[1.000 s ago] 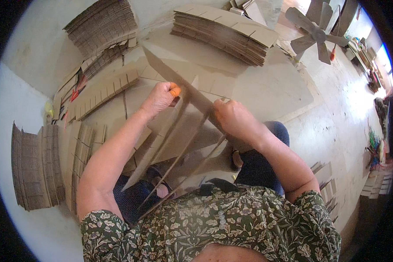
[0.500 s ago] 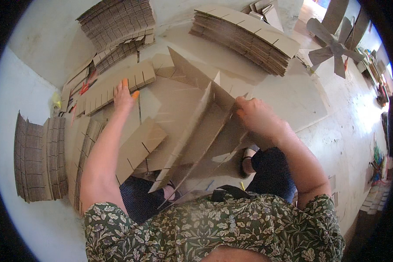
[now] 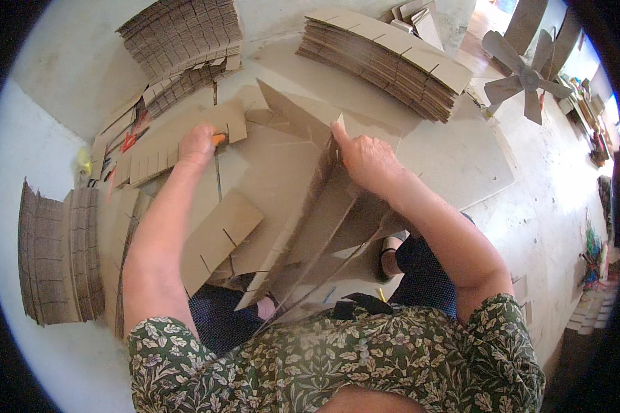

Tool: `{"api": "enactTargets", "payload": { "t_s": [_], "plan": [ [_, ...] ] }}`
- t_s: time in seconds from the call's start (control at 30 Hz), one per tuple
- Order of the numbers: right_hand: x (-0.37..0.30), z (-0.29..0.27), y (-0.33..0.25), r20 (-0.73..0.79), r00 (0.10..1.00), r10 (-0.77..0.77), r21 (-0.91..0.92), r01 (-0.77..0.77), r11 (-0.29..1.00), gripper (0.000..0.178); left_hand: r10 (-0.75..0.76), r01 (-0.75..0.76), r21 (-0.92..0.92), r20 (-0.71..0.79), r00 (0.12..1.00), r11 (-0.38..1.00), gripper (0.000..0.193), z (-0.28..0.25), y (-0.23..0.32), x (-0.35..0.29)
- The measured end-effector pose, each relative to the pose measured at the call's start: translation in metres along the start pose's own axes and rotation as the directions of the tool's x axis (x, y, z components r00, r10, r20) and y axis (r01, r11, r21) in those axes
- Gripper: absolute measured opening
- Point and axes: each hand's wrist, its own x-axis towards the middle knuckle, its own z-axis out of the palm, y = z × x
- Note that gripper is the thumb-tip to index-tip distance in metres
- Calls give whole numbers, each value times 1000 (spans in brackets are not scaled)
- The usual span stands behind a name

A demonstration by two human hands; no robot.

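My left hand (image 3: 198,143), with orange covering on its fingers, is curled over slotted cardboard strips (image 3: 148,160) lying at the left. Its fingertips are partly hidden, but it appears to grip the top strip. My right hand (image 3: 370,162) closes on the upper edge of a standing cardboard panel (image 3: 297,112), its index finger at the corner. That panel belongs to several upright cardboard pieces crossing at angles in front of my body. A loose slotted strip (image 3: 225,230) slants between them and my left forearm.
Stacks of slotted cardboard stand at the back left (image 3: 182,51), back middle (image 3: 382,65) and far left (image 3: 58,255). Red-handled scissors (image 3: 127,142) lie beyond my left hand. A fan (image 3: 528,77) stands at the back right. My legs are spread beneath the upright cardboard.
My right hand has moved left and up along the cardboard to the panel's upper corner. My left hand's fingers have curled in over the strips, whose top piece has shifted slightly.
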Motion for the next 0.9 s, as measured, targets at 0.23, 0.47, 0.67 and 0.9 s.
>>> {"api": "enactTargets", "payload": {
  "t_s": [0.23,0.47,0.67,0.9],
  "plan": [
    [3,9,18,-102,992,-73,147,88,985,47,-111,112,-263,17,994,958,31,-27,19,3],
    [-35,12,24,-314,943,-108,261,195,945,24,-147,172,-305,103,984,937,28,-33,30,29],
    [-58,-5,20,-328,937,-120,322,230,918,14,27,384,-865,414,910,322,22,-7,47,30],
    [-47,-4,16,-223,972,-78,269,138,953,12,107,337,-791,447,888,511,33,-43,146,-4]
  ]
}}
